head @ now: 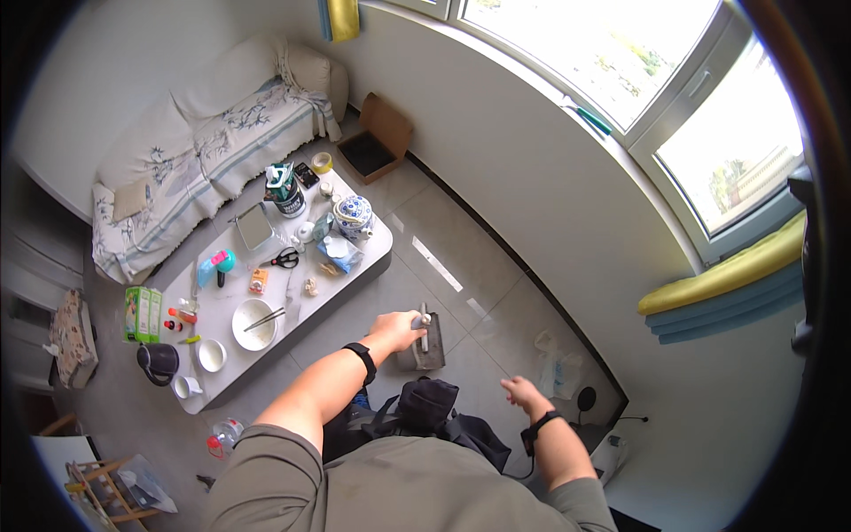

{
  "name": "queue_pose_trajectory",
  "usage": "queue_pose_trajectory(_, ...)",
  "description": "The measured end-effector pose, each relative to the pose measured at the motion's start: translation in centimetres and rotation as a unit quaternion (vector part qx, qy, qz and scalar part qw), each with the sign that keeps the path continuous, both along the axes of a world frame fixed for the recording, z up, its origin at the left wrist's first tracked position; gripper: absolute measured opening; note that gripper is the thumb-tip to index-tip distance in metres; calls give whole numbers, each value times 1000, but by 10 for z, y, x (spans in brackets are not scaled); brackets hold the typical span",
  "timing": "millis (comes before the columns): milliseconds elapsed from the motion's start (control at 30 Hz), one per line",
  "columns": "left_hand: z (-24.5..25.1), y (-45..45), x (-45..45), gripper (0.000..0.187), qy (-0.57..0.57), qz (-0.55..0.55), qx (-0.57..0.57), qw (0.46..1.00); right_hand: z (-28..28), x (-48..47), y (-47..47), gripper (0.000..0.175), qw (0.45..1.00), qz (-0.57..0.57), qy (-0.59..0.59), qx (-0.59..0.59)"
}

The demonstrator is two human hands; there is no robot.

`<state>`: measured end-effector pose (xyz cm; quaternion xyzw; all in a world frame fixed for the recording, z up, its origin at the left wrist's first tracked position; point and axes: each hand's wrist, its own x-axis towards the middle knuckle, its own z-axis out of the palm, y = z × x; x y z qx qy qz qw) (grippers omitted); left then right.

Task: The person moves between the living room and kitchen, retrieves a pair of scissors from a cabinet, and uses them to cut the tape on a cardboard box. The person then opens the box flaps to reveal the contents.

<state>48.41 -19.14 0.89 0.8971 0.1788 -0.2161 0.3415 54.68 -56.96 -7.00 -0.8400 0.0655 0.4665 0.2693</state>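
Note:
My left hand [397, 330] is closed around the upright handle of a grey dustpan [432, 352], which hangs at or just above the tiled floor in front of me. I cannot tell whether the pan touches the tiles. Off to the right, my right hand [524, 394] is over the floor with its fingers loosely curled. Nothing shows in it, though its palm is hidden. A crumpled clear plastic bag [558, 369] lies on the floor beyond that hand. Both wrists carry black bands.
A low white table [226, 292] on the left holds a bowl with chopsticks [252, 326], scissors [286, 258], a blue-and-white teapot [353, 216] and other items. Behind it are a sofa [199, 153] and an open cardboard box [375, 143]. A plastic bottle [227, 435] lies near the table.

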Motion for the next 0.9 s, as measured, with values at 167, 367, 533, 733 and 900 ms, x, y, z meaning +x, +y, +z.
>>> queue_pose_trajectory(167, -24, -4, 9, 40, 25, 21, 13, 999, -58, -46, -86, 41, 995, 42, -38, -83)
queue_pose_trajectory(367, -37, -3, 13, 39, 23, -9, 51, 998, -102, -68, -137, 40, 991, 54, -51, -107)
queue_pose_trajectory(533, -43, 5, 8, 30, 23, -78, 99, 992, -96, -50, -124, 41, 991, 75, -37, -101)
queue_pose_trajectory(733, -48, 23, -38, 29, -1, -2, 113, 994, -90, -9, -78, 43, 989, 121, -21, -88)
queue_pose_trajectory(900, -43, 30, -114, 48, -139, 74, 170, 973, -93, 12, -27, 38, 971, 233, -47, -29)
